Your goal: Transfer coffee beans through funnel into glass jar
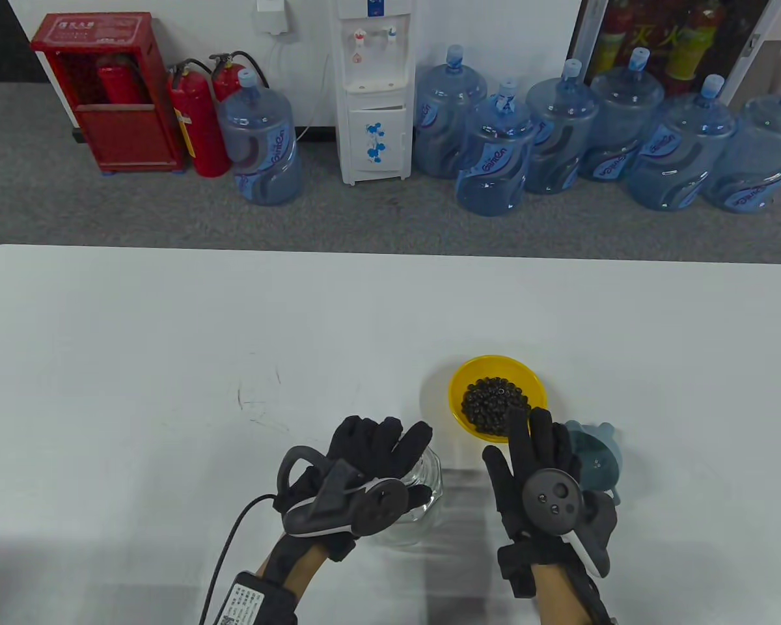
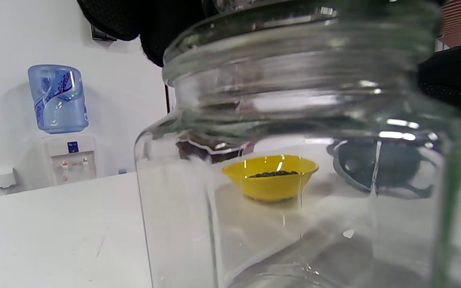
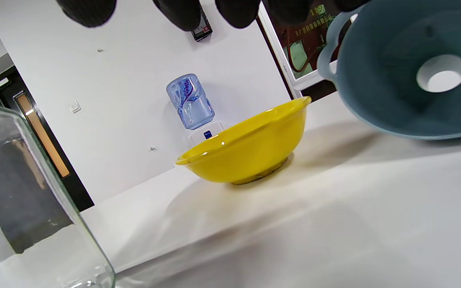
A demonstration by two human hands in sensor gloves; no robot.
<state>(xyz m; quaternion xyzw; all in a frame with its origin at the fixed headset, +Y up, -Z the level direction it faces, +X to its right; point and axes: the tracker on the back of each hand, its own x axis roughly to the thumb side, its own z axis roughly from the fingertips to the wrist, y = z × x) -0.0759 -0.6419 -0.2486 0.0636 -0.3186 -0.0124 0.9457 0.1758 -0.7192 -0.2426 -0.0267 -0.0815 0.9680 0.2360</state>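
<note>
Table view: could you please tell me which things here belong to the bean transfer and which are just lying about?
For the job:
clear glass jar
yellow plastic bowl
dark coffee beans
grey-blue plastic funnel

Lying about:
blue water bottles
white water dispenser
red fire extinguishers

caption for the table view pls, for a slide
Left hand on the glass jar, right hand beside the blue funnel; coffee beans wait in yellow bowl.

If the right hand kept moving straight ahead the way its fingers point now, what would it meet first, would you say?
Probably the yellow bowl of coffee beans: the right hand points at its near rim. The funnel lies just to the hand's right. Height is unclear, so it might pass above.
</note>
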